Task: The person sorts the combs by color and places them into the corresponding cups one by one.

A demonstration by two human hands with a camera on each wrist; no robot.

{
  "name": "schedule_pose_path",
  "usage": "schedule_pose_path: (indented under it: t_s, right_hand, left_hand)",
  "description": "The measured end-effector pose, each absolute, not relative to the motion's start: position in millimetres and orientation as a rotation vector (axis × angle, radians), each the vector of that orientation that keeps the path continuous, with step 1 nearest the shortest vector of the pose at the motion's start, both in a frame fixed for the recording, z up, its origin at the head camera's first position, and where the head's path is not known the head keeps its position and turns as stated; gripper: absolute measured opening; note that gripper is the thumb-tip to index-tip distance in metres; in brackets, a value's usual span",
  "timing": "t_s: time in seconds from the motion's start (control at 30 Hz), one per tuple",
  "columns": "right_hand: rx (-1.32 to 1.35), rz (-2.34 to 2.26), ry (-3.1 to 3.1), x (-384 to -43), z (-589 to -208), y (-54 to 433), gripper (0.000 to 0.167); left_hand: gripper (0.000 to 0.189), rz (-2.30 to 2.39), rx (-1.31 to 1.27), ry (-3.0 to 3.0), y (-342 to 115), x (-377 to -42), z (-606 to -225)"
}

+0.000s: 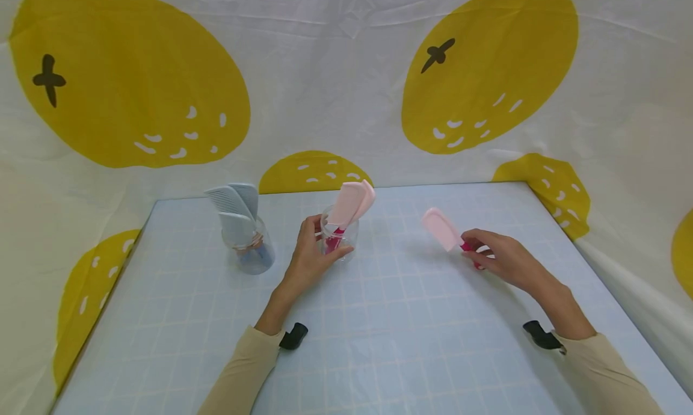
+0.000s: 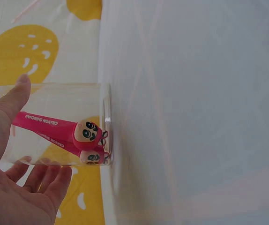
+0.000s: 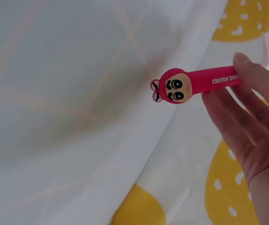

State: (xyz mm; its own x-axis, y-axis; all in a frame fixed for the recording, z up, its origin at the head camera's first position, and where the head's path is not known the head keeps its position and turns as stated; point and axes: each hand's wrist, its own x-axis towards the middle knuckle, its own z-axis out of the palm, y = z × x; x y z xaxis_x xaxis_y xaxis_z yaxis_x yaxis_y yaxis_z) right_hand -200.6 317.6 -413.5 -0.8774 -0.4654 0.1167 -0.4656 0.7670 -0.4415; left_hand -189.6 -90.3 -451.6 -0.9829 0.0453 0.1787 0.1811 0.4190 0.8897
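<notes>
My left hand [image 1: 310,255] grips a clear glass jar [image 2: 59,93] round its side, thumb on one side and fingers on the other. Two pink combs [image 1: 348,203] lean in it, heads above the rim; their red handles [image 2: 50,124] end in little cartoon faces near the jar's bottom. Off to the right, my right hand [image 1: 500,255] pinches another pink comb [image 1: 441,228] by its red handle [image 3: 214,80], with lettering and a cartoon face at its end. That comb's head points up and left, toward the jar.
Left of my left hand stands a second clear jar [image 1: 260,258] with several light blue combs [image 1: 233,207] in it and twine round its neck. A pale blue checked cloth [image 1: 368,355] covers the table. Behind hangs a white curtain [image 1: 325,90] with yellow shapes.
</notes>
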Motion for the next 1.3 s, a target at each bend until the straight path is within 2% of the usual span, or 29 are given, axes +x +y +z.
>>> schedule_pose_path:
  t_s: [0.43, 1.3]
  right_hand:
    - [0.884, 0.888, -2.808, -201, -407, 290, 0.04]
    - [0.992, 1.107, -2.492, -204, -383, 236, 0.048]
  left_hand:
    - [0.081, -1.594, -0.188, -2.557, -91, -189, -451]
    - [0.082, -1.611, -0.186, -2.576, -90, -191, -450]
